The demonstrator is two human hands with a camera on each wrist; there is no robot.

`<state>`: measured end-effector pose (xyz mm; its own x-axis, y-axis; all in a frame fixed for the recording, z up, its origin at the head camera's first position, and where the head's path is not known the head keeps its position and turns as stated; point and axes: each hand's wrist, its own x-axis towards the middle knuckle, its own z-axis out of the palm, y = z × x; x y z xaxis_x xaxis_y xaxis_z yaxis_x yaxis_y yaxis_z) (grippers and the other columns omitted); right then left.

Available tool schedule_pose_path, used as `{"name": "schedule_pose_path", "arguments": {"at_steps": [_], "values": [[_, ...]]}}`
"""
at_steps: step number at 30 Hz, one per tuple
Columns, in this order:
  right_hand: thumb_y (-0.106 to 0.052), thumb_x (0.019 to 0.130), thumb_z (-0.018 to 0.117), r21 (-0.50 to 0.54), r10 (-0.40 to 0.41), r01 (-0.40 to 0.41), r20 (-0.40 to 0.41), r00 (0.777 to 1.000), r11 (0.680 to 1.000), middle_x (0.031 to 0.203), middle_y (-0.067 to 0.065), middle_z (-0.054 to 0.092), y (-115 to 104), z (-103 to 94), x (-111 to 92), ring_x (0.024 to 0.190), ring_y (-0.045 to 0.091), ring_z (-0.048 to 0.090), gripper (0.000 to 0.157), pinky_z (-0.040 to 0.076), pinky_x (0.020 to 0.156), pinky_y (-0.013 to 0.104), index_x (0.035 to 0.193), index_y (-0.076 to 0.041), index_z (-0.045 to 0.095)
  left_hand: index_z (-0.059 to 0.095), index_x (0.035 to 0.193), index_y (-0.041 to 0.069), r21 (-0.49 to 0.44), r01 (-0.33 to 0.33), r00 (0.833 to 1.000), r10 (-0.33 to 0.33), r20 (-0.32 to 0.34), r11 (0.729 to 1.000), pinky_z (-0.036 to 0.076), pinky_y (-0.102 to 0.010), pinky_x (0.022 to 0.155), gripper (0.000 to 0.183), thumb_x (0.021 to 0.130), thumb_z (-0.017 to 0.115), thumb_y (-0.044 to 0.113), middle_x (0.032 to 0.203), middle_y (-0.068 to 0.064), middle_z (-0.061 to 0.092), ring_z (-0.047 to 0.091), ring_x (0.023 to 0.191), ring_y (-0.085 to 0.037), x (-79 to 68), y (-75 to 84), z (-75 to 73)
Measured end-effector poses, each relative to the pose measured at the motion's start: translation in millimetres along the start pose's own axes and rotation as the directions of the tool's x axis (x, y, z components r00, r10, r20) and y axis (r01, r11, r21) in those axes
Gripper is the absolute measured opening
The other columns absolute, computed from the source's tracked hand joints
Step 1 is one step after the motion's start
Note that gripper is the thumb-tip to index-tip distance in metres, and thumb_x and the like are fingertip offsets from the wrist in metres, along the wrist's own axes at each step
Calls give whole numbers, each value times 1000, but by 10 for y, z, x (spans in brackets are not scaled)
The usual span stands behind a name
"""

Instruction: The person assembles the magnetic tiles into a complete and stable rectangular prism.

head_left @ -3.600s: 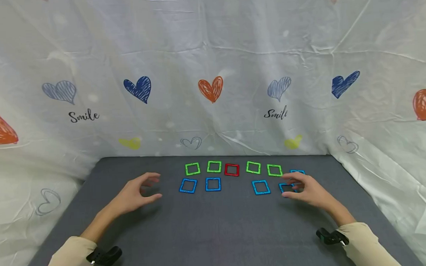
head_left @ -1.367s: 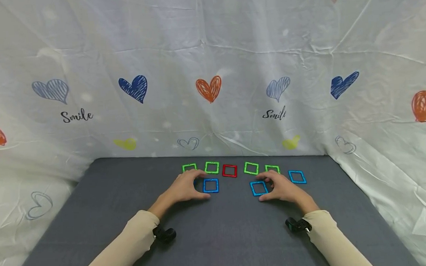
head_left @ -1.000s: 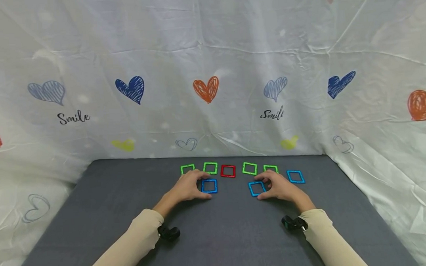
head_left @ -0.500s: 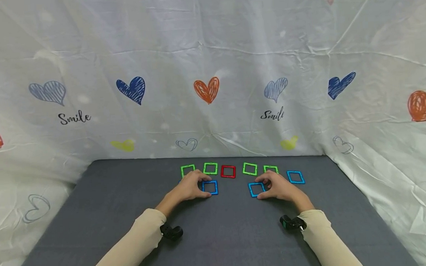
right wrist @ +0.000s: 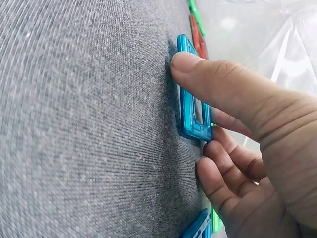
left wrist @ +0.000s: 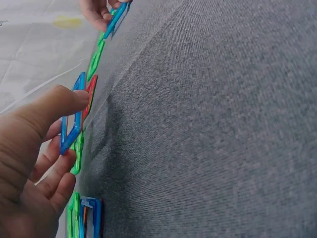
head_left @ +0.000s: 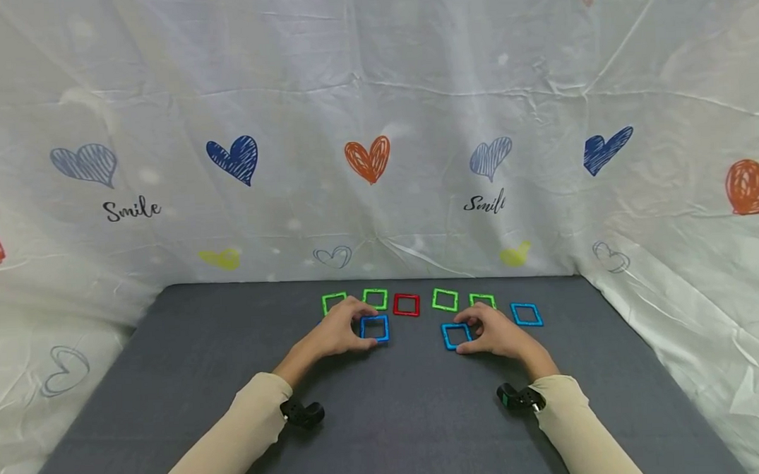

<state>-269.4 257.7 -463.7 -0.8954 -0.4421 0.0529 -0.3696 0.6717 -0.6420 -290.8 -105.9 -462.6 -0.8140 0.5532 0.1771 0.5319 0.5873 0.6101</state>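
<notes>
Pinching blue sq. [head_left: 386,328] w/ L fingers [left wrist: 54,173], low mid-frame, 2nd sq. [right wrist: 187,109] w/ R fingers [right wrist: 213,181], further right. May drop if held loose, or bump red sq. [head_left: 418,305] if rushed.

In the head view, the left hand [head_left: 337,331] partly hides its blue square frame [head_left: 386,328] and the leftmost green frame [head_left: 324,305]; right hand [head_left: 497,332], the rightmost green frame [head_left: 482,295]; beige sleeves [head_left: 235,434] run off below.

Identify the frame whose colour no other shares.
The red frame, lying between two pairs of green frames; no other frame in the head view is red, and both hands hold blue frames.
</notes>
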Motion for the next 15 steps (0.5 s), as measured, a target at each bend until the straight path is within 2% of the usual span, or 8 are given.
{"name": "schedule_pose_path", "arguments": {"at_steps": [4,11,15], "values": [[-29,80,90,-4,-3,3,-15,1000,1000,113,8,59,-6,-4,-3,100,26,57,51,52,82,41,122,-8,71,69,124,6,-20,-22,1000,22,-7,1000,51,-44,90,50,81,88,23,111,-6,59,58,102,-25,-13,-4,-16],[-27,81,89,41,-31,32,-31,999,999,119,9,63,-48,-16,-5,106,29,61,54,54,84,44,125,-4,68,67,127,8,-38,0,1000,-1,-9,999,50,-41,93,51,81,87,22,115,-5,61,58,105,-22,-43,-25,-2],[-25,82,88,77,-47,49,-27,999,996,119,11,64,-81,-7,-7,101,27,64,55,55,82,42,127,-2,66,67,127,6,-56,-15,1000,14,-9,998,51,-43,92,51,82,86,20,115,-8,61,59,104,-24,-49,-8,1]]}}
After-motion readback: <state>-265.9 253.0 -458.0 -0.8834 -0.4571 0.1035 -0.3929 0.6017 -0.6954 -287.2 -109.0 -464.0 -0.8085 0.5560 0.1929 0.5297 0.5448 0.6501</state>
